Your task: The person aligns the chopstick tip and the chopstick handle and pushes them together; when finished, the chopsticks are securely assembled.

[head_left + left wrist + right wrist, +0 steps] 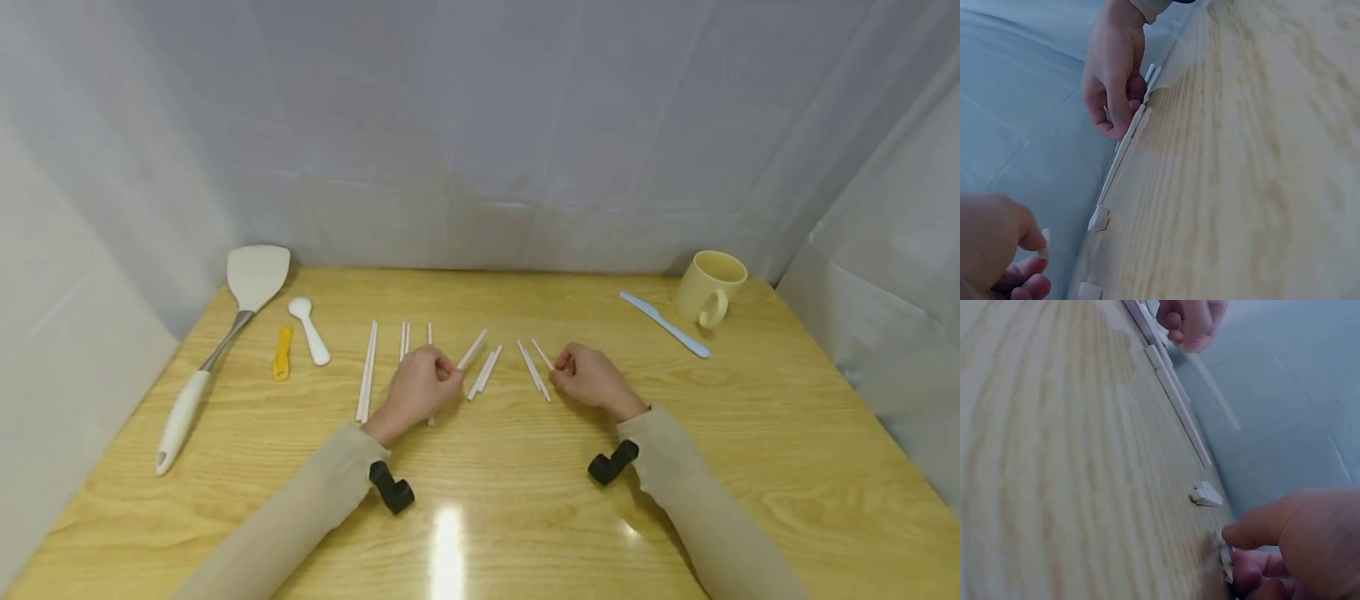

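My left hand [426, 382] pinches a thin white stick [472, 348] that slants up and to the right; the right wrist view shows this stick [1216, 390] held off the table. My right hand [590, 375] has thumb and fingertips on another thin white stick [542, 353], low at the tabletop. Two short white sticks [485, 372] lie side by side between the hands. Another white stick [533, 370] lies just left of my right hand. Farther left are a long white pair [367, 371], a partly hidden pair [404, 340] and a single stick [430, 333] behind my left hand.
On the left lie a white spatula [258, 275], a yellow utensil [282, 353] and a white spoon [310, 332]. At the right are a light blue knife [664, 325] and a yellow mug [701, 292]. A pale curtain [495, 167] hangs behind the wooden table [525, 533].
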A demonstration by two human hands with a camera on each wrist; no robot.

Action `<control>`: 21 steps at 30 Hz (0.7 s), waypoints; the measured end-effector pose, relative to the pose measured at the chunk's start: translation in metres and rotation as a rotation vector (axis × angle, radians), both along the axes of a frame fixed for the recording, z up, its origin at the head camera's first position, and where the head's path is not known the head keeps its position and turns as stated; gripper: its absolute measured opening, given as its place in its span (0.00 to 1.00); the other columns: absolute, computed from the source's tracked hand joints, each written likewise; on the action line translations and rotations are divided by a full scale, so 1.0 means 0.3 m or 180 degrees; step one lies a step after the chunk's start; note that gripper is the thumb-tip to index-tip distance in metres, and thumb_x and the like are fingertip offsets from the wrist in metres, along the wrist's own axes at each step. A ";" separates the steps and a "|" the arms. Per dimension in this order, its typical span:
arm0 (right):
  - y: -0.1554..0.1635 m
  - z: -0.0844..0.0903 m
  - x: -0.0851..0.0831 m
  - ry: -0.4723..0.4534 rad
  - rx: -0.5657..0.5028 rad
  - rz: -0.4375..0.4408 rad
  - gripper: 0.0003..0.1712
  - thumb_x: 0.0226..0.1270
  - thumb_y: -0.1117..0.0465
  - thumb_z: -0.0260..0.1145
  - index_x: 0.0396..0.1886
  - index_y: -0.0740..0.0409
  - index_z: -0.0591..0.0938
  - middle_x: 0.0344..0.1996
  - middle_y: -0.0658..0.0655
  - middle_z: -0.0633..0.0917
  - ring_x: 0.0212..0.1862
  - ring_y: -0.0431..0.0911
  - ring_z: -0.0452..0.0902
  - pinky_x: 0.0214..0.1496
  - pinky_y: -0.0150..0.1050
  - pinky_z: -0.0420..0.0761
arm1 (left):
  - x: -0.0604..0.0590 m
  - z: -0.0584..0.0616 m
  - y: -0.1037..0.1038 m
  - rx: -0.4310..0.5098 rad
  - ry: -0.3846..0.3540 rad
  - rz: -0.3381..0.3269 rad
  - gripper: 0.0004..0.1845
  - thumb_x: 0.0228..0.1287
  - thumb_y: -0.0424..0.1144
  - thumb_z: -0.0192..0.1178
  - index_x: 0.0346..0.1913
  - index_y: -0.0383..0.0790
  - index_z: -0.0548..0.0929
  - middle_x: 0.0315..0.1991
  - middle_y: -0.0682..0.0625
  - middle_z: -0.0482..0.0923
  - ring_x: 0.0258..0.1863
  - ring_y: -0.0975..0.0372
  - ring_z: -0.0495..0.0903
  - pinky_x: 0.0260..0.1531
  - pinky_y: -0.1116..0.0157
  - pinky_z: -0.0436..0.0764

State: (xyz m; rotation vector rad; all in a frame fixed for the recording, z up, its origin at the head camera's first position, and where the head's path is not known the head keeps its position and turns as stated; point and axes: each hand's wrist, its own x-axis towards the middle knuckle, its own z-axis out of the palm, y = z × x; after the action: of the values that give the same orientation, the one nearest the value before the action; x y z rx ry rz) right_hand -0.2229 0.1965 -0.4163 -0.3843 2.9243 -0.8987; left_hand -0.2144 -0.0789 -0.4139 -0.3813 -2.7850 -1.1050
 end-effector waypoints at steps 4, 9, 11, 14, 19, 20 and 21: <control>-0.009 -0.008 0.004 0.0082 0.0192 -0.0070 0.07 0.62 0.62 0.63 0.33 0.62 0.80 0.24 0.55 0.81 0.25 0.44 0.73 0.29 0.36 0.72 | 0.017 0.010 0.005 0.0206 0.0041 -0.0092 0.04 0.58 0.32 0.58 0.29 0.34 0.79 0.25 0.45 0.79 0.17 0.64 0.72 0.17 0.71 0.72; -0.015 0.001 0.009 0.0119 0.0412 -0.0107 0.05 0.58 0.62 0.62 0.29 0.60 0.81 0.23 0.54 0.81 0.23 0.45 0.72 0.28 0.37 0.72 | 0.038 0.024 0.022 0.0536 -0.0105 -0.0240 0.03 0.59 0.30 0.57 0.30 0.33 0.77 0.23 0.45 0.77 0.16 0.66 0.69 0.15 0.72 0.69; -0.013 0.004 0.006 0.0070 0.0377 -0.0100 0.06 0.58 0.62 0.62 0.28 0.61 0.81 0.22 0.54 0.81 0.23 0.44 0.71 0.27 0.37 0.71 | 0.043 0.027 0.030 0.0693 -0.0327 -0.0268 0.03 0.59 0.30 0.58 0.30 0.33 0.77 0.23 0.46 0.77 0.18 0.66 0.70 0.16 0.72 0.70; -0.005 0.010 0.002 -0.0061 0.0197 -0.0153 0.10 0.63 0.60 0.59 0.31 0.64 0.79 0.23 0.56 0.79 0.23 0.44 0.70 0.27 0.36 0.70 | 0.048 0.026 0.041 0.0996 -0.0739 -0.0347 0.03 0.60 0.29 0.59 0.30 0.33 0.77 0.23 0.44 0.79 0.17 0.66 0.70 0.15 0.72 0.68; 0.010 0.015 -0.002 -0.0071 0.0036 -0.0369 0.13 0.66 0.58 0.56 0.35 0.67 0.76 0.26 0.59 0.77 0.25 0.47 0.69 0.29 0.36 0.69 | 0.057 0.026 0.061 0.1524 -0.1357 -0.0501 0.12 0.63 0.29 0.58 0.48 0.27 0.77 0.31 0.38 0.82 0.17 0.66 0.70 0.15 0.72 0.65; 0.013 0.014 -0.004 -0.0033 0.0029 -0.0384 0.12 0.66 0.59 0.56 0.34 0.67 0.75 0.26 0.59 0.77 0.25 0.47 0.70 0.30 0.36 0.69 | 0.061 0.028 0.065 0.1601 -0.1454 -0.0522 0.16 0.64 0.30 0.58 0.53 0.27 0.76 0.33 0.38 0.83 0.18 0.65 0.70 0.15 0.72 0.65; 0.016 0.012 -0.006 -0.0007 0.0014 -0.0390 0.12 0.65 0.59 0.56 0.34 0.66 0.75 0.26 0.58 0.77 0.26 0.47 0.70 0.30 0.36 0.69 | 0.065 0.029 0.069 0.1676 -0.1538 -0.0544 0.18 0.65 0.29 0.57 0.57 0.26 0.75 0.35 0.37 0.83 0.19 0.65 0.70 0.17 0.72 0.65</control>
State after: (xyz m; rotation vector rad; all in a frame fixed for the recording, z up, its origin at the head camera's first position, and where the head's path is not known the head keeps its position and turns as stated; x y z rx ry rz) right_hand -0.2246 0.2013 -0.4126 -0.2052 2.9748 -0.9059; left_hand -0.1950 -0.0580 -0.4050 -0.3247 -2.6949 -2.1472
